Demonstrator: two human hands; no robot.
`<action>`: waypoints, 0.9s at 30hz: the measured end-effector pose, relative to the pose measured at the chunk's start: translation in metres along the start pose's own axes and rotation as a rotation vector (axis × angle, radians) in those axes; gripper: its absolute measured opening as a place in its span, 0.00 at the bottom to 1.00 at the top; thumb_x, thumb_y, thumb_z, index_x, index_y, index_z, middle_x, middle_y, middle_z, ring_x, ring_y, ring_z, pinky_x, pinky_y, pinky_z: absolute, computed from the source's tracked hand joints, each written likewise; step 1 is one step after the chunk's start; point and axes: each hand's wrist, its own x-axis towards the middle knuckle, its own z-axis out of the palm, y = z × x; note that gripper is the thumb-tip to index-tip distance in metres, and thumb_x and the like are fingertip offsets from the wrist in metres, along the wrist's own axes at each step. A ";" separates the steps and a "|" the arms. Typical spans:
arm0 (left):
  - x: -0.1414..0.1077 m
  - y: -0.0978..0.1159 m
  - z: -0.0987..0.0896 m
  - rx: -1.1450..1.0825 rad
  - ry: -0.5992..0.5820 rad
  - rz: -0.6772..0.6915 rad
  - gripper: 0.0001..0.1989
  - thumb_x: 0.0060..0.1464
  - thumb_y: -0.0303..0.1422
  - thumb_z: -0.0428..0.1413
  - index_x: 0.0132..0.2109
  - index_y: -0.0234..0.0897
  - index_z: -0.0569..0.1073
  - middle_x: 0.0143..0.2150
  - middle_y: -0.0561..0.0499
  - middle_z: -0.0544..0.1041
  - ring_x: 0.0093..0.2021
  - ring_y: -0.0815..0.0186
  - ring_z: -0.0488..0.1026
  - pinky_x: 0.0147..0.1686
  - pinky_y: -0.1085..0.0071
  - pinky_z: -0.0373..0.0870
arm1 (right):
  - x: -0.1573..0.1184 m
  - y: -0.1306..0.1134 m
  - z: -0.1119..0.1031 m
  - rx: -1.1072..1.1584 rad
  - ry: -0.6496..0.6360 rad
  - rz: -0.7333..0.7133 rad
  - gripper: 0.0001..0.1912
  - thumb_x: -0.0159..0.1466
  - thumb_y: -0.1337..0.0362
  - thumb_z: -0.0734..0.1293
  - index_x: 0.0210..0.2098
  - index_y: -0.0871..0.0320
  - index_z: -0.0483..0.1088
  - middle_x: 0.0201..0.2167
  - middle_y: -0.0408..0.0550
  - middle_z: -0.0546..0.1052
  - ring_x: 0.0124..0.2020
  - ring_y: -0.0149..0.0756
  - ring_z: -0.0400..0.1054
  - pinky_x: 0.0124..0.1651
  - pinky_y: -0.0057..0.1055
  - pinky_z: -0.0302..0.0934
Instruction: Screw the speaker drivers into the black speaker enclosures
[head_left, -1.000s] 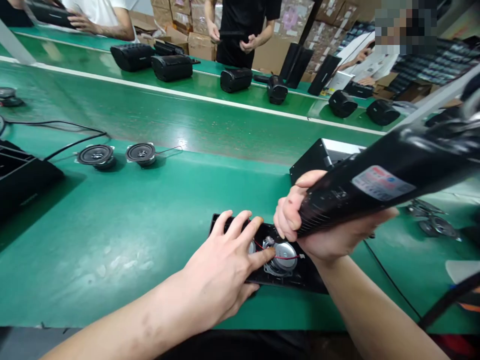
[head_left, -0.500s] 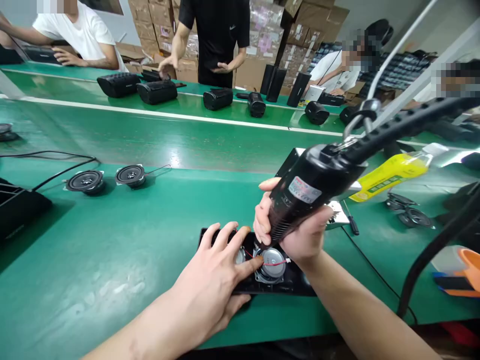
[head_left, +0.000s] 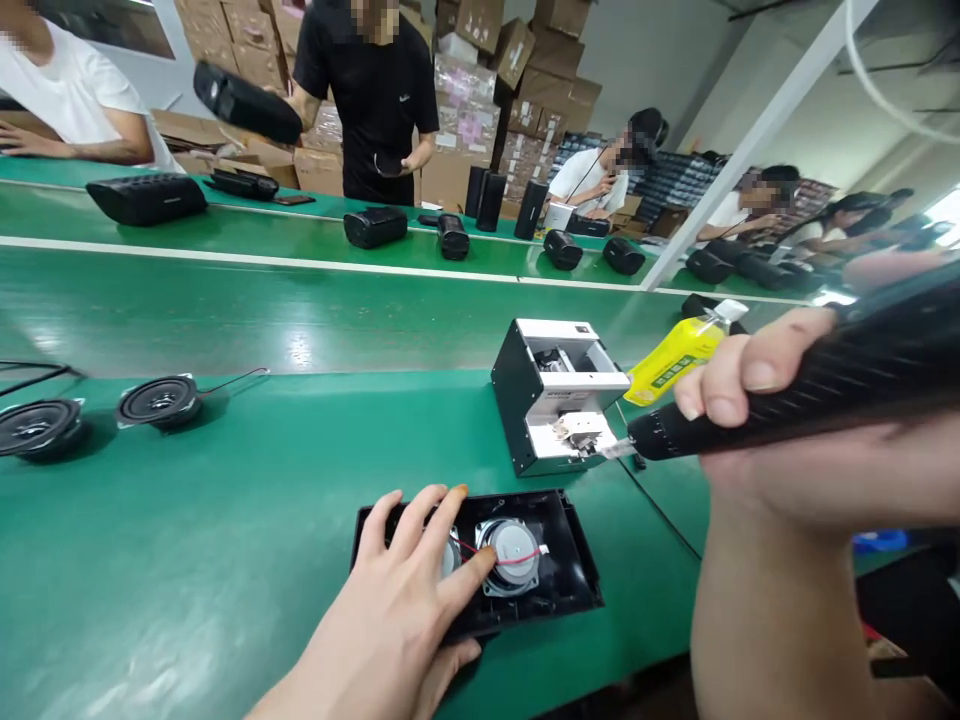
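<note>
My left hand (head_left: 397, 590) rests spread on an open black plastic speaker housing (head_left: 574, 570), with its thumb tip beside a round speaker driver (head_left: 511, 553). A thin red wire crosses the driver's back. My right hand (head_left: 765, 420) grips a black electric screwdriver (head_left: 757, 405), holding it level. Its metal bit points left and almost touches a white-and-black screw feeder (head_left: 559, 395), at the feeder's lower right corner. The fingers of my left hand hide part of a second round metal piece inside the housing.
A yellow bottle (head_left: 675, 360) lies behind the feeder. Loose speaker drivers (head_left: 159, 402) and a black cable sit on the green bench at left. Beyond a white-edged belt, finished black speakers (head_left: 146, 198) stand among several co-workers, with stacked cartons behind.
My right hand has carried the screwdriver up and right, off the speaker, to the feeder. The view has tilted up. My left hand stays on the housing.
</note>
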 end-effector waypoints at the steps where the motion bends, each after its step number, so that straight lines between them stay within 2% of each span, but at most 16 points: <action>1: 0.003 0.002 0.002 0.026 0.009 0.005 0.34 0.58 0.51 0.68 0.68 0.53 0.72 0.75 0.34 0.64 0.71 0.33 0.63 0.62 0.28 0.63 | 0.001 0.008 -0.004 0.021 0.009 -0.067 0.23 0.62 0.36 0.72 0.40 0.48 0.80 0.20 0.40 0.65 0.16 0.34 0.59 0.13 0.30 0.50; 3: 0.008 0.002 0.004 0.084 0.031 0.007 0.40 0.54 0.48 0.71 0.70 0.50 0.70 0.77 0.34 0.62 0.72 0.33 0.61 0.64 0.31 0.63 | 0.004 0.024 -0.009 0.058 -0.008 -0.133 0.29 0.62 0.33 0.71 0.41 0.53 0.79 0.20 0.40 0.67 0.14 0.34 0.58 0.11 0.30 0.49; 6: 0.003 -0.009 0.000 0.155 0.093 0.070 0.46 0.51 0.50 0.72 0.73 0.48 0.67 0.78 0.35 0.60 0.72 0.33 0.62 0.64 0.37 0.66 | 0.006 0.044 -0.011 0.043 -0.037 -0.108 0.33 0.63 0.29 0.69 0.42 0.54 0.74 0.20 0.40 0.68 0.13 0.32 0.58 0.12 0.28 0.51; 9: -0.011 -0.025 -0.004 0.182 0.129 0.114 0.41 0.57 0.59 0.65 0.72 0.51 0.69 0.79 0.38 0.59 0.71 0.34 0.64 0.62 0.40 0.68 | 0.004 0.057 -0.012 0.016 -0.041 -0.083 0.35 0.64 0.26 0.65 0.43 0.54 0.71 0.19 0.38 0.66 0.13 0.31 0.56 0.13 0.26 0.51; 12: -0.025 -0.034 -0.004 0.171 0.116 0.058 0.35 0.59 0.62 0.61 0.67 0.53 0.74 0.80 0.39 0.57 0.72 0.33 0.63 0.63 0.35 0.67 | -0.001 0.064 -0.014 0.018 -0.057 -0.050 0.37 0.65 0.26 0.63 0.44 0.55 0.71 0.19 0.38 0.65 0.13 0.31 0.56 0.13 0.27 0.52; 14: -0.031 -0.036 -0.002 0.144 0.091 0.046 0.36 0.57 0.63 0.63 0.67 0.54 0.73 0.80 0.39 0.55 0.73 0.32 0.62 0.62 0.32 0.68 | -0.004 0.065 -0.017 0.016 -0.067 -0.036 0.37 0.65 0.26 0.64 0.45 0.55 0.72 0.20 0.38 0.66 0.13 0.32 0.56 0.14 0.28 0.53; 17: -0.033 -0.037 0.000 0.084 0.070 0.054 0.34 0.58 0.50 0.68 0.68 0.53 0.71 0.82 0.41 0.52 0.75 0.35 0.60 0.60 0.39 0.75 | -0.008 0.063 -0.020 0.017 -0.062 -0.032 0.37 0.65 0.26 0.64 0.47 0.55 0.73 0.20 0.39 0.67 0.13 0.32 0.57 0.14 0.28 0.54; 20: -0.031 -0.037 0.001 0.028 0.090 0.055 0.30 0.59 0.34 0.65 0.67 0.50 0.71 0.82 0.43 0.51 0.75 0.40 0.60 0.59 0.46 0.79 | -0.009 0.059 -0.021 0.005 -0.058 -0.031 0.39 0.64 0.26 0.65 0.50 0.54 0.74 0.19 0.39 0.68 0.12 0.33 0.56 0.13 0.28 0.53; 24: -0.029 -0.034 0.000 0.006 0.103 0.037 0.28 0.59 0.31 0.63 0.66 0.47 0.71 0.81 0.42 0.52 0.75 0.40 0.60 0.60 0.44 0.79 | -0.012 0.044 -0.020 0.009 -0.037 -0.043 0.41 0.61 0.23 0.65 0.51 0.52 0.77 0.17 0.38 0.66 0.11 0.33 0.53 0.10 0.28 0.49; 27: -0.029 -0.030 -0.003 -0.018 0.084 0.013 0.26 0.60 0.31 0.62 0.64 0.47 0.72 0.81 0.42 0.53 0.74 0.40 0.59 0.60 0.42 0.78 | -0.017 0.021 -0.011 0.054 -0.076 0.022 0.33 0.64 0.29 0.68 0.52 0.48 0.79 0.20 0.39 0.67 0.14 0.33 0.58 0.13 0.30 0.53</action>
